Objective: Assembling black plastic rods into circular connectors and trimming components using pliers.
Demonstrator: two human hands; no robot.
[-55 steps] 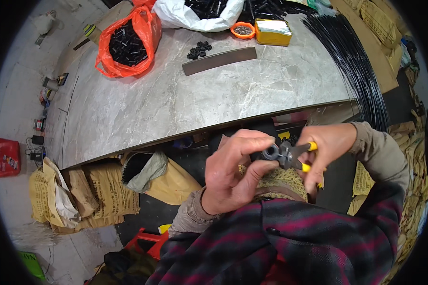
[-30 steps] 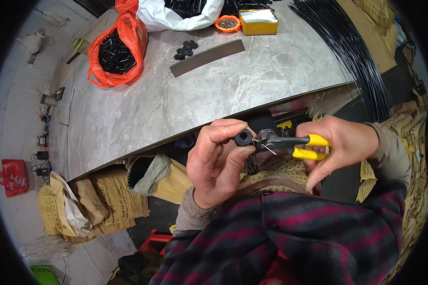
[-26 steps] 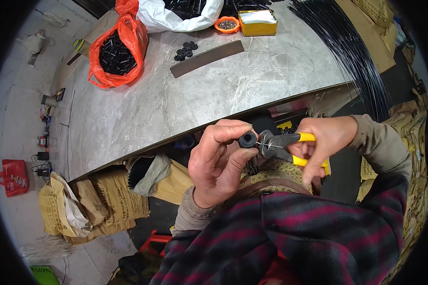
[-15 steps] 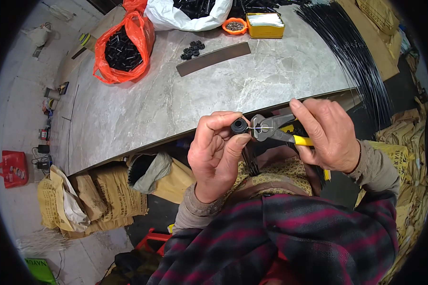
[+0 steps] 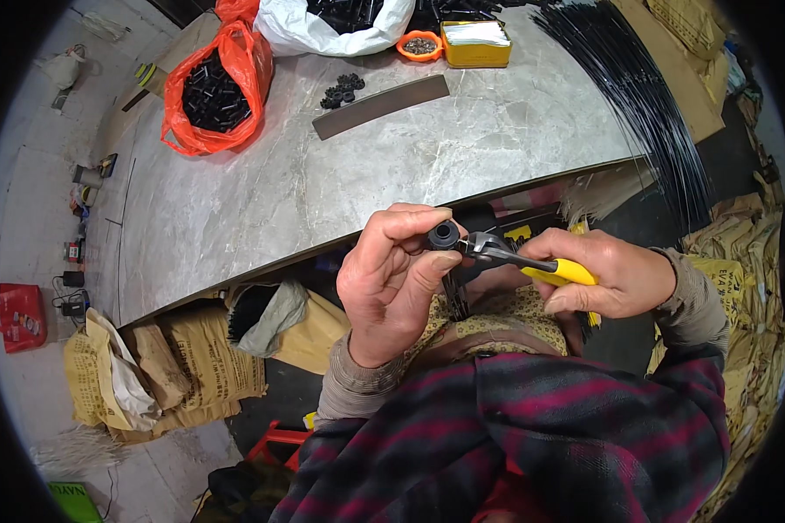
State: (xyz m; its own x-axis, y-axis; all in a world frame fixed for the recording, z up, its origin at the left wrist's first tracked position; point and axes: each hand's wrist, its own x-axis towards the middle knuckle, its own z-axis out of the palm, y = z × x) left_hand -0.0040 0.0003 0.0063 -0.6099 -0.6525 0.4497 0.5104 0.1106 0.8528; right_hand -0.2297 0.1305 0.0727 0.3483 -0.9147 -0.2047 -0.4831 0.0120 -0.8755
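Grey marble-patterned table [image 5: 235, 200], dark floor [image 5: 292, 394]

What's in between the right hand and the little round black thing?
Just the yellow-handled pliers. The right hand grips them, and their head points at the round black part pinched in the left hand. I see nothing else between, though right at their tip it's too small to tell.

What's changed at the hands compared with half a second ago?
The right hand has moved down, toward the wearer, and the spread yellow handles of its pliers have come together. The left hand still pinches the black ring; neither thing was let go. The red bag and dark strip stayed put.
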